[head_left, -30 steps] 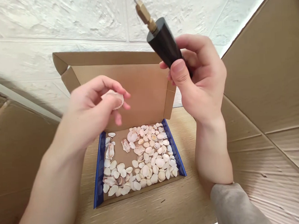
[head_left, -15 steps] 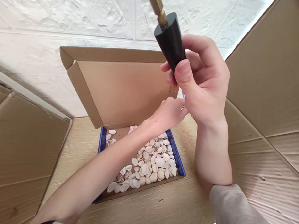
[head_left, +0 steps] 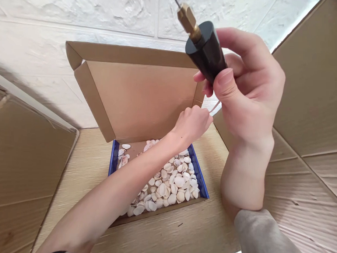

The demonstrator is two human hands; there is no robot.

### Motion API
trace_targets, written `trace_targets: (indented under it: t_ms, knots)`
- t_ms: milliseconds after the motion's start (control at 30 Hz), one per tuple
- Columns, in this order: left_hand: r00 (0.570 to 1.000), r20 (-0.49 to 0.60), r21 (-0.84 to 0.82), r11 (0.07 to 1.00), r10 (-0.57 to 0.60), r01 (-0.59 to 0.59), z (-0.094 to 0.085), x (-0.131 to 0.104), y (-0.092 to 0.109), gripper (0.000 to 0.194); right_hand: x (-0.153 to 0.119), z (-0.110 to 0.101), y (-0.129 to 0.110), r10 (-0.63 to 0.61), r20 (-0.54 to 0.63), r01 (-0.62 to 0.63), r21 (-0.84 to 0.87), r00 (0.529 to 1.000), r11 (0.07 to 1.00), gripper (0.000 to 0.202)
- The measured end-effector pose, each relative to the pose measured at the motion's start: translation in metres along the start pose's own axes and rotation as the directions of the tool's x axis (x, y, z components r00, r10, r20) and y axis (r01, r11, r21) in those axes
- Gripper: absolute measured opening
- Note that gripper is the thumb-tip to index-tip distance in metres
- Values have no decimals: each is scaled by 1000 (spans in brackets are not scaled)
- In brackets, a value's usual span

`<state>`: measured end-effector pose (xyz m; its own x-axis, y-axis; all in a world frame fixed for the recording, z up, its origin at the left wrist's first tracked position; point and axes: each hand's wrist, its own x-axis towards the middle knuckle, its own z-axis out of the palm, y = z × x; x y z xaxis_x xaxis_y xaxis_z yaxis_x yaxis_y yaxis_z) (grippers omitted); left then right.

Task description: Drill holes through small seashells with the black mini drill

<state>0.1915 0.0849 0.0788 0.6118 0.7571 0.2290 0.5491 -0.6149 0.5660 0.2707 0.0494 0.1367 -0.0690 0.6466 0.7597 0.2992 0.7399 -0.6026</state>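
Note:
My right hand point(head_left: 247, 87) is raised on the right, closed round the black body of a mini hand drill point(head_left: 206, 51). Its brass chuck and thin bit point up and left. Stretched across the box from the lower left, my left hand point(head_left: 192, 124) is closed just below the right one. A thin pale cord point(head_left: 215, 107) runs from its fingers toward the right hand; its far end is hidden. Under my left forearm lie many white and cream seashells point(head_left: 170, 185), a few striped brown, in an open shallow cardboard box point(head_left: 199, 173) with blue sides.
The box's lid point(head_left: 139, 94) stands up behind it, before a white brick-patterned wall point(head_left: 120, 17). Cardboard panels rise at left point(head_left: 28, 164) and right point(head_left: 308, 99). A small dark sliver point(head_left: 180, 224) lies on the wooden table point(head_left: 161, 241).
My right hand has shifted right with the drill, and the thin bit now shows above the chuck. A strip of cord has come into sight between my hands as they moved slightly apart.

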Motion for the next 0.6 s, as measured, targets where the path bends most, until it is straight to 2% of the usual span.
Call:
trace_targets:
  t_ms: [100, 200, 400, 600]
  knots:
    - [997, -72, 115, 993, 30, -21, -8, -2, -6, 37, 2, -7, 5, -21, -36, 19, -52, 999, 998, 28]
    - [985, -162, 128, 991, 55, -34, -18, -4, -11, 40, 4, -11, 9, -31, -68, 24, -102, 997, 994, 24]
    - [981, -186, 162, 986, 57, -27, -36, -20, -8, 46, 3, -17, 7, -41, -123, 13, -213, 992, 977, 24]
    - [973, -224, 160, 987, 58, -22, -45, -29, -8, 46, 5, -23, 13, -85, -158, 42, -260, 984, 965, 27]
